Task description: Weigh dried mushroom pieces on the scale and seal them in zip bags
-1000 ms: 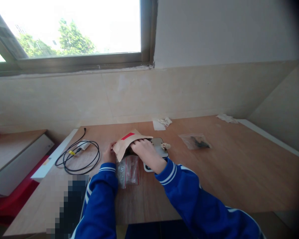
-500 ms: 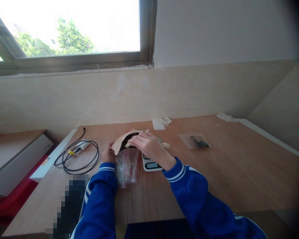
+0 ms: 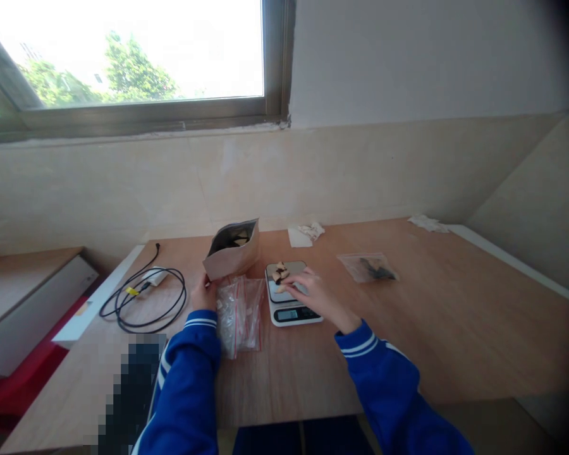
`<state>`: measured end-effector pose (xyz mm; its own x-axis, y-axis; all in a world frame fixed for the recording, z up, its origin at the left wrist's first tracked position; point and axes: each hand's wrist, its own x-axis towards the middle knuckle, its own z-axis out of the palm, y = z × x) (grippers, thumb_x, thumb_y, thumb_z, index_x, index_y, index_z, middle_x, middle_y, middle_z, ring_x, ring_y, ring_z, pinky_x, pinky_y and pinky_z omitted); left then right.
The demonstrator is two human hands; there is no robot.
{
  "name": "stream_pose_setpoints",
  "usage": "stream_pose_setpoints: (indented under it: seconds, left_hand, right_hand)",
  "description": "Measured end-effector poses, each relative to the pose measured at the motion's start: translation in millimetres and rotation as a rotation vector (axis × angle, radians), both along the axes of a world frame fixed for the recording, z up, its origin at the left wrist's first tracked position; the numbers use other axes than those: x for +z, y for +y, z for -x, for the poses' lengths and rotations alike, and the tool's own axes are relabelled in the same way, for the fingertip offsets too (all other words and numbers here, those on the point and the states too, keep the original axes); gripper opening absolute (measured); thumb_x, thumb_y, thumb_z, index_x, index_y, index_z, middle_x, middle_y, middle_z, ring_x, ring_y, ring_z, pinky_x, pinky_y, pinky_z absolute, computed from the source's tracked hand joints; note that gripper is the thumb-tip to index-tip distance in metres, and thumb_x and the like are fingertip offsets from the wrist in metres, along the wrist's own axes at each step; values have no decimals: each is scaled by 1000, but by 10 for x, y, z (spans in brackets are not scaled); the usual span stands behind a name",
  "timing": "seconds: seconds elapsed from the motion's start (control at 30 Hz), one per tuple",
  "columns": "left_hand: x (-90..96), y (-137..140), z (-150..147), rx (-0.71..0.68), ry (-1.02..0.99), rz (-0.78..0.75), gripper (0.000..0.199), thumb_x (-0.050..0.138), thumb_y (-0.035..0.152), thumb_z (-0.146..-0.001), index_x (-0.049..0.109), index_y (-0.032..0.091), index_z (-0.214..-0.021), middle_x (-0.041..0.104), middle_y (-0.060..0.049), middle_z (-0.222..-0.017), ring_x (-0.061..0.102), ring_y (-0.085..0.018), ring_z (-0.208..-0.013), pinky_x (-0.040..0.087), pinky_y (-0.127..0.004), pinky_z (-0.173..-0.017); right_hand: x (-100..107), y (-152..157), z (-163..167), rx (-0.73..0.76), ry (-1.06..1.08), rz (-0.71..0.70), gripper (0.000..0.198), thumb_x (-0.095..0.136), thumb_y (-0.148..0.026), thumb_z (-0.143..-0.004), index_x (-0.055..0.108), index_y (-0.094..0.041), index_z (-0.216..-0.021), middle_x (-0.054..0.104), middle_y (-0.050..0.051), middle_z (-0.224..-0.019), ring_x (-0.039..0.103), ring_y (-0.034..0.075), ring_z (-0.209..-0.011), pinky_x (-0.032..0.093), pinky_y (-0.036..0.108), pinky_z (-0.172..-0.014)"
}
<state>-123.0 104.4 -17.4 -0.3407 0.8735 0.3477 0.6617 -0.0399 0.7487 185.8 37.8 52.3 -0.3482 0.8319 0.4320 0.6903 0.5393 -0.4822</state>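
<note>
My left hand [image 3: 203, 296] grips the lower left corner of a brown paper pouch [image 3: 232, 260], whose open mouth shows pale pieces inside. My right hand [image 3: 315, 294] is over a white kitchen scale [image 3: 298, 319], thumb and fingers pinched on a small pale dried piece [image 3: 281, 289]. Several tan and dark dried pieces [image 3: 279, 273] lie on the scale's plate beside my fingertips. The scale's display is lit, but its digits are too small to read. Clear zip bags [image 3: 239, 319] with red seals lie between my left hand and the scale.
A zip bag with dark contents [image 3: 372, 268] lies to the right of the scale. Crumpled tissue [image 3: 313, 232] and a white paper are near the wall. On the left are a coiled black cable [image 3: 145, 297], a white adapter [image 3: 155, 276] and a pixelated dark object [image 3: 133, 392].
My right hand has left the pouch's mouth and moved right and down over the scale with a pale piece. The pouch now stands more upright, turned, with its mouth uncovered.
</note>
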Motion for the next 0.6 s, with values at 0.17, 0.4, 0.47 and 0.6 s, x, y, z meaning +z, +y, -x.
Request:
stream_pose_setpoints:
  seconds: [0.17, 0.4, 0.47, 0.6]
  left_hand:
    - [-19, 8, 29, 4, 18, 31, 32, 64, 29, -77, 65, 16, -106, 73, -9, -93, 69, -25, -84, 50, -32, -77]
    - [-23, 5, 18, -5, 5, 14, 34, 63, 32, -77, 64, 18, -108, 72, -7, -93, 68, -24, -85, 51, -32, -78]
    - [-32, 6, 13, -3, -3, 5, 34, 63, 32, -77, 64, 18, -108, 72, -8, -95, 68, -24, -86, 50, -32, -78]
    - [-47, 12, 21, 7, 1, 13, 35, 63, 33, -76, 65, 18, -107, 72, -9, -94, 68, -25, -87, 50, -33, -79]
  right_hand:
    - [-163, 61, 54, -49, -161, -15, 17, 55, -28, -91, 71, -26, -98, 72, 3, -97, 56, 23, -96, 42, 36, -83]
    - [-288, 105, -97, -220, -28, -99, 27, 51, -31, -92, 65, -23, -113, 62, 10, -117, 54, 24, -107, 40, 41, -93]
    - [-365, 120, -191, -276, 5, -122, 30, 49, -28, -91, 63, -21, -116, 58, 12, -122, 52, 26, -111, 40, 44, -95]
    - [-543, 180, -328, -282, 55, -68, 36, 50, -20, -85, 58, -15, -119, 60, 15, -117, 54, 27, -110, 42, 46, -95]
